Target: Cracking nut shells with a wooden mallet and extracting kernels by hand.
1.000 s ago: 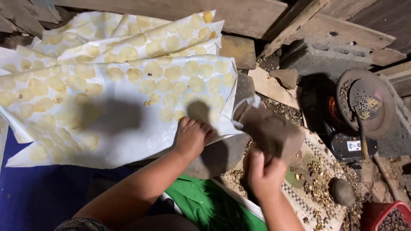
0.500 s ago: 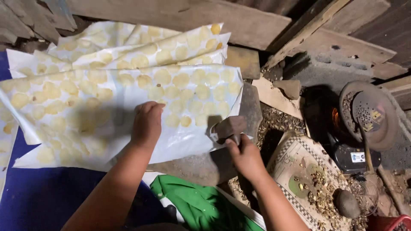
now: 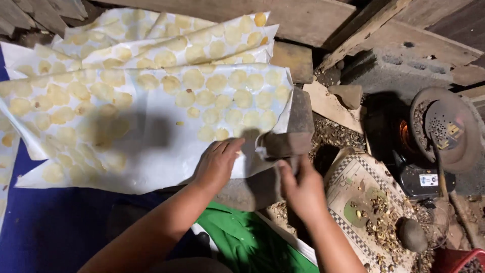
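keep the left hand (image 3: pixel 217 164) flat, fingers released, on the white sheet (image 3: pixel 151 151) while the right hand (image 3: pixel 302 189), fingers grasping the brown stone (image 3: pixel 285 144), lowers it squarely onto the sheet's near corner.

Rustic home food-drying workspace: white sheets (image 3: pixel 151 151) of yellow slices (image 3: pixel 194 78), rough planks (image 3: pixel 303 15), small stove (image 3: pixel 419 151).
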